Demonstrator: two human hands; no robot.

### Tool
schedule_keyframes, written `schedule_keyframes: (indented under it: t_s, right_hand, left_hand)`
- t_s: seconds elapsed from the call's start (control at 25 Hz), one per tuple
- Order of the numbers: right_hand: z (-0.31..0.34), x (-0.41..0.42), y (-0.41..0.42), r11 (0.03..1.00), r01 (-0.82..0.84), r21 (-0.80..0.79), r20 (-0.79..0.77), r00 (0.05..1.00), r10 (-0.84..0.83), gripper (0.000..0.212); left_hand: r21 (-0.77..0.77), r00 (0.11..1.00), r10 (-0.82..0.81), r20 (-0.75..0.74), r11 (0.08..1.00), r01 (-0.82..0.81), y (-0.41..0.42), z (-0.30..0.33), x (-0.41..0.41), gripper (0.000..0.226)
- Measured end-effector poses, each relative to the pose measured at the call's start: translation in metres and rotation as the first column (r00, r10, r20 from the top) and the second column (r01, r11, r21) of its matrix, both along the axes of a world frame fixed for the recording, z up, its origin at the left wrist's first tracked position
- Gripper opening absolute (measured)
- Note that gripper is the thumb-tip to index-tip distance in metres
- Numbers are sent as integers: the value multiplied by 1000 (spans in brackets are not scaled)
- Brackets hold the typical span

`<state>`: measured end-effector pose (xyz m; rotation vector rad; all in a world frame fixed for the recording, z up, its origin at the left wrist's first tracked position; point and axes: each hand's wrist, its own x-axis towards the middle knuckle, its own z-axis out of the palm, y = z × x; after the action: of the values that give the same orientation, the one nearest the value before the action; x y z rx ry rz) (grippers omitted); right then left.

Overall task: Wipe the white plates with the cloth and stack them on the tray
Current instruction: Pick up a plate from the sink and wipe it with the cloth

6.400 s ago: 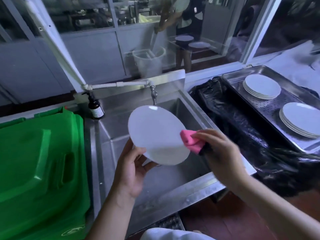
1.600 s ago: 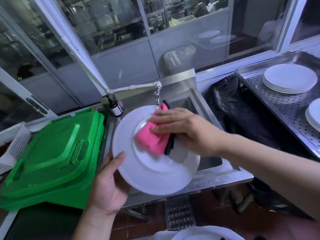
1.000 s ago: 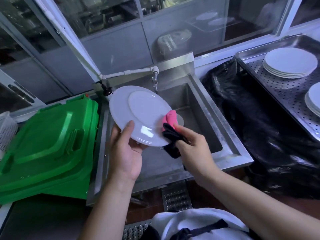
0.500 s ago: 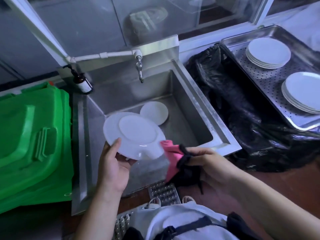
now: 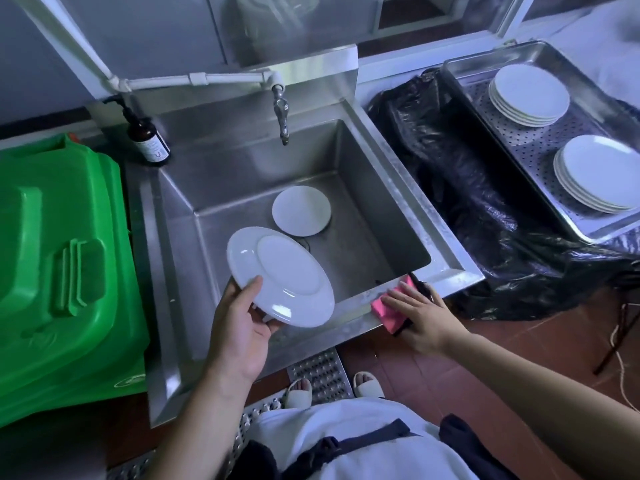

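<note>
My left hand (image 5: 242, 327) grips a white plate (image 5: 280, 273) by its near rim, thumb on top, holding it tilted over the front of the steel sink (image 5: 446, 258). My right hand (image 5: 420, 315) lies flat with straight fingers on the pink and black cloth (image 5: 389, 306), which rests on the sink's front right rim. Another white plate (image 5: 300, 210) lies on the sink floor. On the perforated steel tray (image 5: 512, 147) at the right stand two stacks of white plates, a far stack (image 5: 530, 93) and a near stack (image 5: 597, 173).
A green plastic bin lid (image 5: 65, 258) fills the left side. A brown pump bottle (image 5: 147, 142) stands at the sink's back left corner, and the tap (image 5: 280, 112) hangs over the basin. Black plastic sheeting (image 5: 478, 216) lies between sink and tray. My feet (image 5: 332, 386) are on a metal grate.
My right hand has taken the cloth off the plate and laid it down on the sink's front rim, fingers now flat on it. My left hand still holds the plate, lower over the sink.
</note>
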<state>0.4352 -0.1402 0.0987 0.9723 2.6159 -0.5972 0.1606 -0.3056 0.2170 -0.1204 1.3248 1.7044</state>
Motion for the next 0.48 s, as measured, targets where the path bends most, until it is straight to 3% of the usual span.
schedule_keyframes:
  t_s: [0.12,0.28,0.48]
  right_hand:
    - [31,-18,-9,993,116,0,-18,993,-116,75]
    - [72,-57,-64,986,148,83,-420,902,-100,69]
    - [92,-77,-104,879,359,315,-697,716,-43,26]
  left_hand:
    - [4,997,-24,77,1000,24,0,2,-11,36]
    - [-22,951,-51,306,998,61,4,-4,-20,26]
    - [20,845,-185,502,979,202,21,-11,-11,19]
